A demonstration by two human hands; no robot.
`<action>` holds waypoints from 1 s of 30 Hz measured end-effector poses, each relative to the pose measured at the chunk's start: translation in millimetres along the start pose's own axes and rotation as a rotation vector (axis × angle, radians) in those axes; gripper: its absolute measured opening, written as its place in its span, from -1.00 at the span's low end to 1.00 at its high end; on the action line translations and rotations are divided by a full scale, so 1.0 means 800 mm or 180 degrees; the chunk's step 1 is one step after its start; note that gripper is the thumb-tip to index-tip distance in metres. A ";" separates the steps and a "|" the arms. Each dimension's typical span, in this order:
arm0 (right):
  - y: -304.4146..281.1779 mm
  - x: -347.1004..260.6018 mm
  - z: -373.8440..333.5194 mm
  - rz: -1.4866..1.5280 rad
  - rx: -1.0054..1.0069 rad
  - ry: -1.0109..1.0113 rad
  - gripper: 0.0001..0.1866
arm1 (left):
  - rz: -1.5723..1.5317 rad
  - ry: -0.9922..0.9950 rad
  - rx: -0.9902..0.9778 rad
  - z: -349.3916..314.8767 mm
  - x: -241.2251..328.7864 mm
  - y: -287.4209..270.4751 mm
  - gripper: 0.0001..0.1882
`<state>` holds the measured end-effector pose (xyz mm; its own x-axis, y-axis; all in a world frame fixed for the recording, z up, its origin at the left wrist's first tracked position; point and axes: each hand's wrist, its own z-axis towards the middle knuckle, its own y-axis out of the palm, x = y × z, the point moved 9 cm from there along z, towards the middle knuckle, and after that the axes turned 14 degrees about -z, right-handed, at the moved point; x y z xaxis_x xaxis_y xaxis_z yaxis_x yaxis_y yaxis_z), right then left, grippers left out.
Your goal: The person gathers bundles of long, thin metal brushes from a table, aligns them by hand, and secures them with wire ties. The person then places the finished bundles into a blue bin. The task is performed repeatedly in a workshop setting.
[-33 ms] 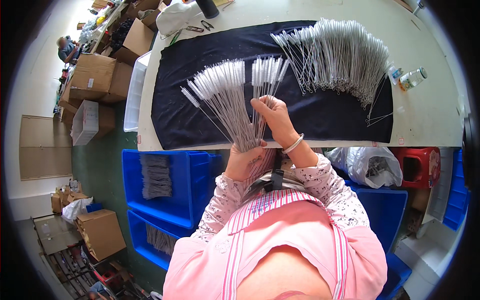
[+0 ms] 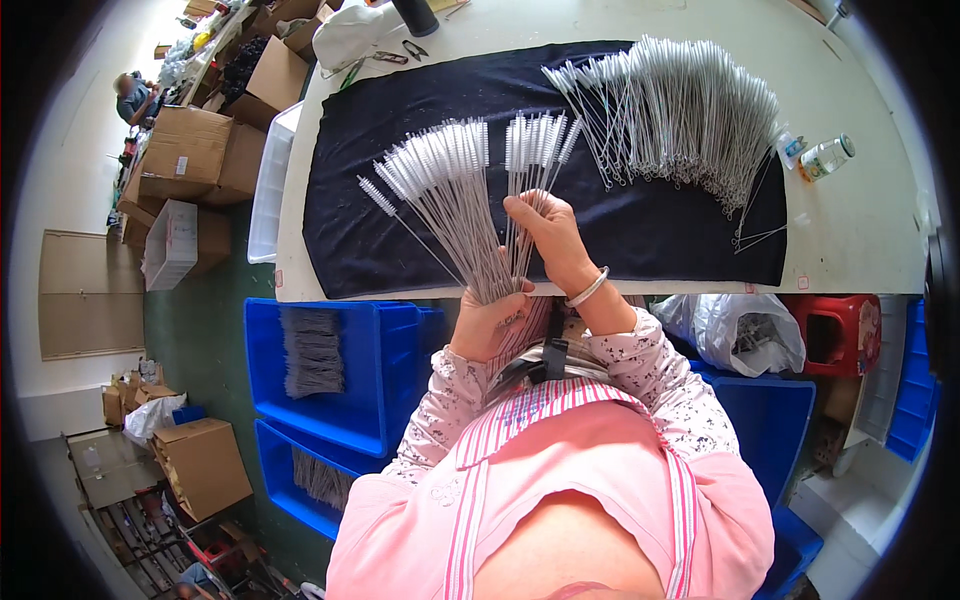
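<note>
We held a bunch of thin wire brushes (image 2: 452, 190) by their bare wire ends, so the white bristle tips fanned out above our hands and we could see each one. Our left hand (image 2: 487, 322) was closed tight around the wire ends, low down by the table's near edge. Our right hand (image 2: 545, 232) was just above and to the right of it. Its fingers (image 2: 522, 212) were half curled and touched a few wires, pulling a small group of brushes (image 2: 538, 145) a little apart from the big fan. We could not tell if they pinched just one wire.

Under both hands lay a black cloth (image 2: 660, 225), so the white tips showed up well. A big pile of wire brushes (image 2: 680, 110) lay on it, up and to the right of our right hand. Down and to the left of our left hand stood a blue bin (image 2: 385, 390) with more brushes inside.
</note>
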<state>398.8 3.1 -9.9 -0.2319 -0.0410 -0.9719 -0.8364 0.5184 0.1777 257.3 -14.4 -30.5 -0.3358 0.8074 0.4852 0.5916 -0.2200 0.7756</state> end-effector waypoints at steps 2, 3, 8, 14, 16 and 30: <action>0.000 0.006 0.001 0.0228 0.0027 0.0039 -0.82 | -0.0076 0.0014 -0.0024 0.000 0.000 -0.002 -0.28; 0.003 0.008 0.001 0.0386 0.0039 0.0138 -0.82 | -0.0118 0.0017 -0.0047 0.000 0.000 -0.003 -0.27; 0.024 -0.007 -0.013 0.0867 -0.0309 0.0603 -0.76 | -0.0186 -0.0303 -0.0418 -0.002 -0.004 -0.001 -0.24; 0.026 -0.011 -0.013 0.0775 -0.0523 0.0526 -0.69 | -0.0123 -0.0258 -0.0422 -0.004 0.003 -0.001 -0.24; 0.023 -0.012 -0.013 0.0708 -0.0306 0.0494 -0.71 | -0.0072 -0.0125 -0.0341 -0.003 0.007 -0.001 -0.25; 0.013 -0.014 0.004 0.0198 -0.0042 -0.0028 -0.89 | -0.0023 0.0491 0.0069 -0.005 0.015 -0.006 -0.24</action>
<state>394.4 11.2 2.4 -0.2793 -0.0016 -0.9602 -0.8271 0.5084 0.2397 247.3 -5.7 -26.8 -0.4478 0.7148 0.5371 0.6038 -0.2013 0.7713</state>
